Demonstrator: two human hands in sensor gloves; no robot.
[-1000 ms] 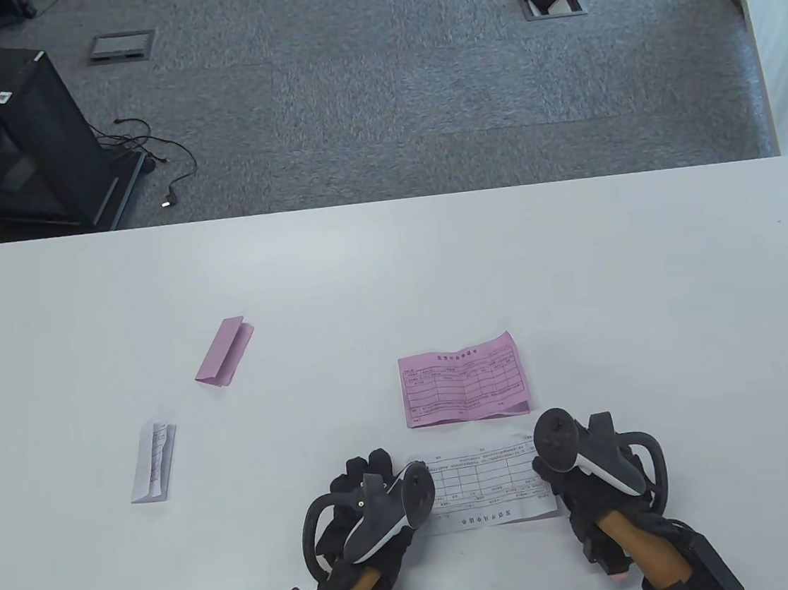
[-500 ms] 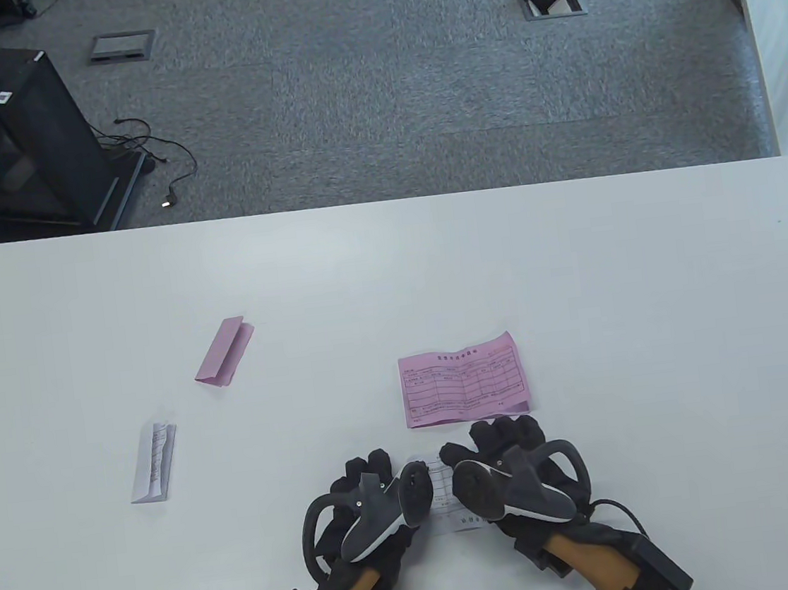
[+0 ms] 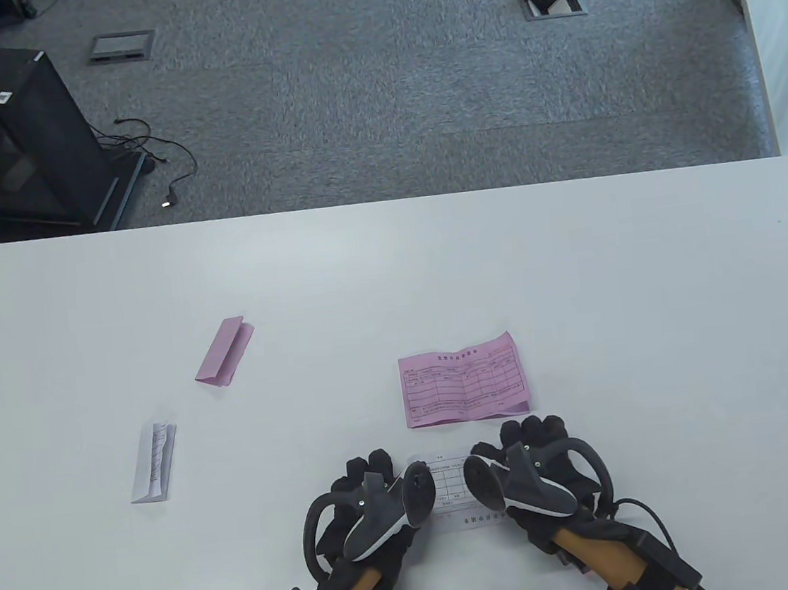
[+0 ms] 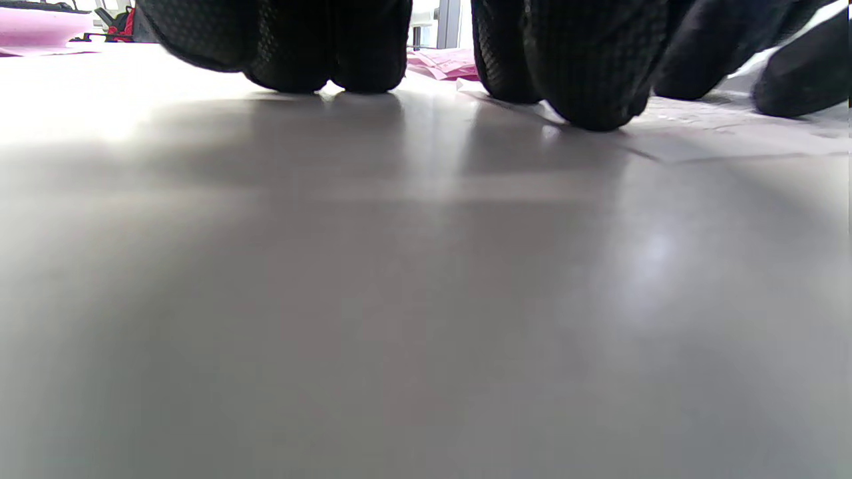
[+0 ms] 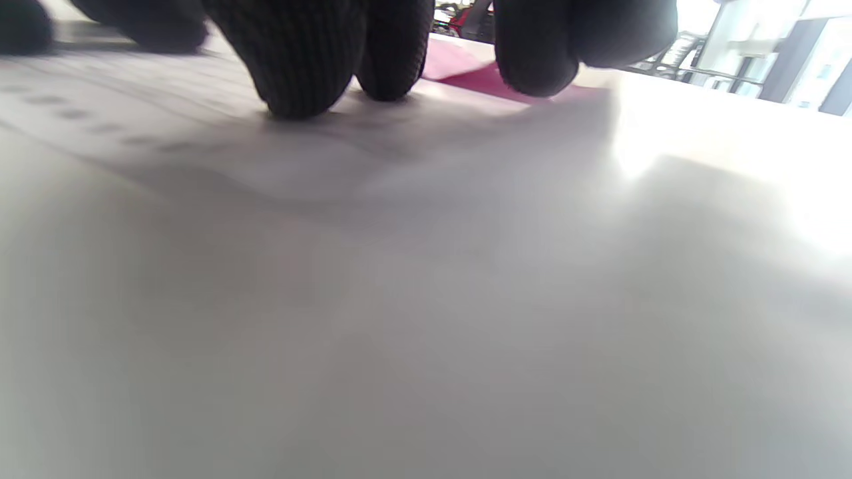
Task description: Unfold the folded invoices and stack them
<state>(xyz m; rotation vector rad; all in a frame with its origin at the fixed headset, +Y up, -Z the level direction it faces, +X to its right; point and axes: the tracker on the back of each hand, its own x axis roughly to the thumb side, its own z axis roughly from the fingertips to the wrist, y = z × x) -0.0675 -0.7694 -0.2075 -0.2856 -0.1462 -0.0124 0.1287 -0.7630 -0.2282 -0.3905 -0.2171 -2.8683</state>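
White paper, an unfolded invoice (image 3: 451,493) with a printed grid, lies flat at the near edge of the worktop (image 3: 576,274), most of it covered by the two gloved hands. The left hand (image 3: 368,504) rests palm down on its left end, fingers laid flat; in the left wrist view its fingertips (image 4: 586,73) press on the sheet's edge and on the bare surface beside it. The right hand (image 3: 535,471) lies flat over the right part of the sheet, fingers spread forward; the right wrist view shows its fingertips (image 5: 299,73) pushing down on the paper. Just beyond the hands sits a pink unfolded invoice (image 3: 462,381), slightly creased, close to the white one. Well to the left lie a folded pink invoice (image 3: 224,351) and, nearer, a folded white invoice (image 3: 153,461), apart from each other.
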